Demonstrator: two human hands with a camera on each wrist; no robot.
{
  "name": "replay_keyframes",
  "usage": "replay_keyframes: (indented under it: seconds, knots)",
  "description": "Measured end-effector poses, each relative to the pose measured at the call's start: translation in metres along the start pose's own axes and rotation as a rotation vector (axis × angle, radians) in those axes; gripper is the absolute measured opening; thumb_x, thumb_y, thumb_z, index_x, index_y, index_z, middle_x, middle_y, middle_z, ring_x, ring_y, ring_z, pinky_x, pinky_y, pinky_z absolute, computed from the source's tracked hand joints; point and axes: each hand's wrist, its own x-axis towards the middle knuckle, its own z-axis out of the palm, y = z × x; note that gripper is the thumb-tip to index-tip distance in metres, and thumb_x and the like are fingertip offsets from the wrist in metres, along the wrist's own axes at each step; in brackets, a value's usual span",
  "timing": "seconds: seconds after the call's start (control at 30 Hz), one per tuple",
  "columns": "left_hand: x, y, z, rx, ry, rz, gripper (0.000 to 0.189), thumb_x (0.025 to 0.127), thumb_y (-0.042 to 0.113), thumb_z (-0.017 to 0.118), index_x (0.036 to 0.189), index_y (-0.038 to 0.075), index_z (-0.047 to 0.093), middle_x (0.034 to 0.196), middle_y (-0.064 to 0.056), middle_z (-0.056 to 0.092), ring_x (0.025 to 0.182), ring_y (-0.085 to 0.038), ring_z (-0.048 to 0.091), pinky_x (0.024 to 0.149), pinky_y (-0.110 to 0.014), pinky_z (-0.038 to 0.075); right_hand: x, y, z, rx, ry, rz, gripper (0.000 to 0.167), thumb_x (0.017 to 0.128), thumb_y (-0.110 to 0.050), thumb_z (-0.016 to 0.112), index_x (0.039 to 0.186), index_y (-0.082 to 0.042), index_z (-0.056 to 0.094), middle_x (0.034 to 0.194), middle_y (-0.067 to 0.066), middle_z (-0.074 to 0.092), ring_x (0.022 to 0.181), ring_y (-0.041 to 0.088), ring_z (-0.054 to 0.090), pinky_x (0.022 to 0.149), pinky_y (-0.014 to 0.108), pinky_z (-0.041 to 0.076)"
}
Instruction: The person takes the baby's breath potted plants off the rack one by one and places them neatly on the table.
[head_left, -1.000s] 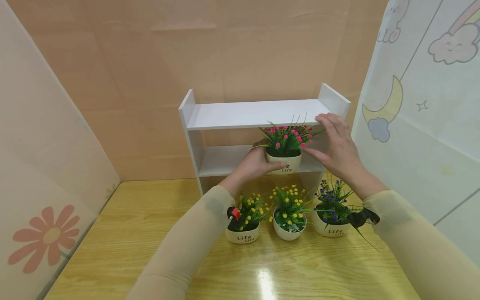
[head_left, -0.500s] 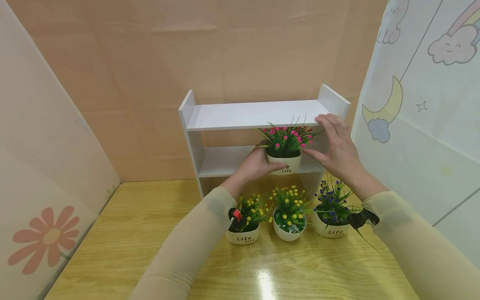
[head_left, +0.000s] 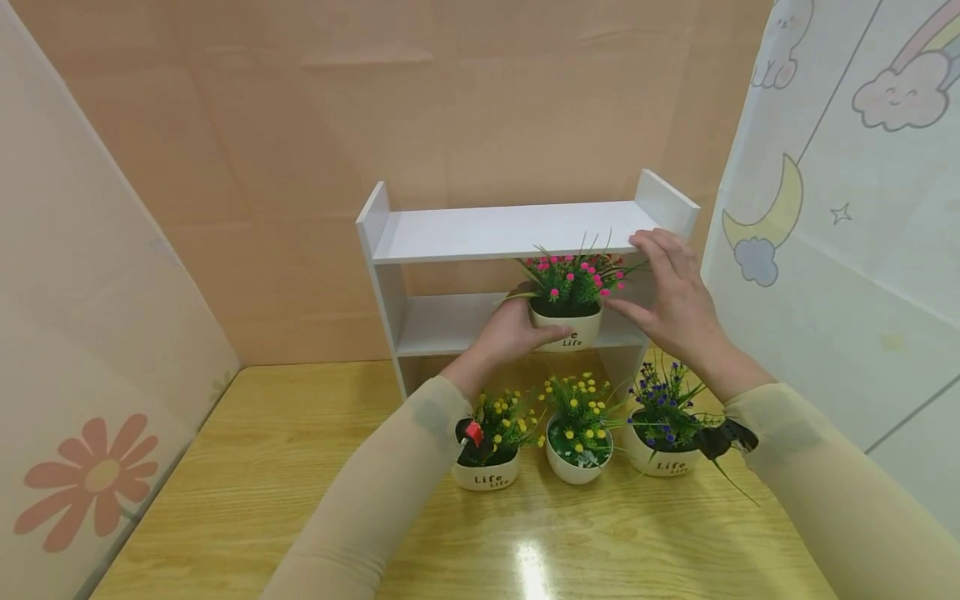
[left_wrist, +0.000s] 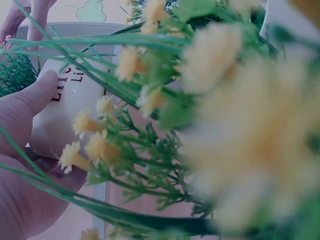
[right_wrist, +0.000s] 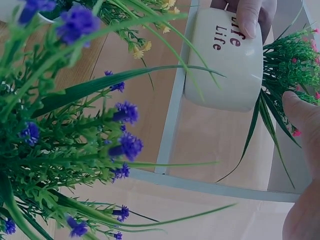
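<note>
My left hand (head_left: pixel 506 333) grips a cream oval flowerpot (head_left: pixel 588 325) marked "Life", its thumb across the front. Pink flowers (head_left: pixel 581 271) and green grass blades rise from the pot, which is at the front of the white shelf unit's (head_left: pixel 510 229) middle opening. The left wrist view shows the thumb on the pot (left_wrist: pixel 75 120); the other fingers are mostly hidden. My right hand (head_left: pixel 678 300) has its fingertips at the top board's front edge, right end. Its thumb (right_wrist: pixel 300 110) lies beside the leaves; whether it touches them I cannot tell.
On the wooden table (head_left: pixel 300 450), in front of the shelf, stand an oval pot of yellow flowers (head_left: pixel 487 477), a round pot of yellow flowers (head_left: pixel 577 467) and a purple-flowered pot (head_left: pixel 663 462). Patterned walls stand left and right, with a peach backdrop behind.
</note>
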Motion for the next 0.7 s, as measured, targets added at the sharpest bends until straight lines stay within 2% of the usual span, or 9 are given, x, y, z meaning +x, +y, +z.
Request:
replay_keyframes:
  seconds: [0.17,0.43,0.7]
  knots:
    - [-0.003,0.0,-0.002,0.006,0.006,0.001,0.078,0.096,0.035,0.09,0.161,0.013,0.052,0.151,-0.006,0.063,0.136,-0.025,0.062,0.116,-0.042,0.05,0.0,0.0,0.0,0.001,0.005,0.0,0.098,0.083,-0.011,0.099,0.162,-0.004,0.042,0.166,0.021,0.039,0.16,0.041,0.027,0.132,0.055,0.024]
    - [-0.009,-0.002,-0.008,-0.01,0.009,0.027,0.078,0.096,0.028,0.091,0.161,0.01,0.051,0.147,-0.007,0.065,0.13,-0.023,0.065,0.111,-0.04,0.053,0.001,-0.001,-0.001,-0.002,0.01,0.002,0.098,0.083,-0.011,0.099,0.162,-0.004,0.043,0.166,0.021,0.039,0.16,0.041,0.028,0.133,0.054,0.024]
    - [-0.023,-0.006,-0.013,0.0,0.004,-0.007,0.085,0.095,0.033,0.092,0.161,0.008,0.047,0.145,-0.009,0.066,0.128,-0.024,0.066,0.108,-0.042,0.054,0.001,-0.002,0.0,0.005,0.018,0.002,0.097,0.083,-0.011,0.099,0.162,-0.004,0.044,0.165,0.021,0.04,0.159,0.041,0.028,0.132,0.056,0.026]
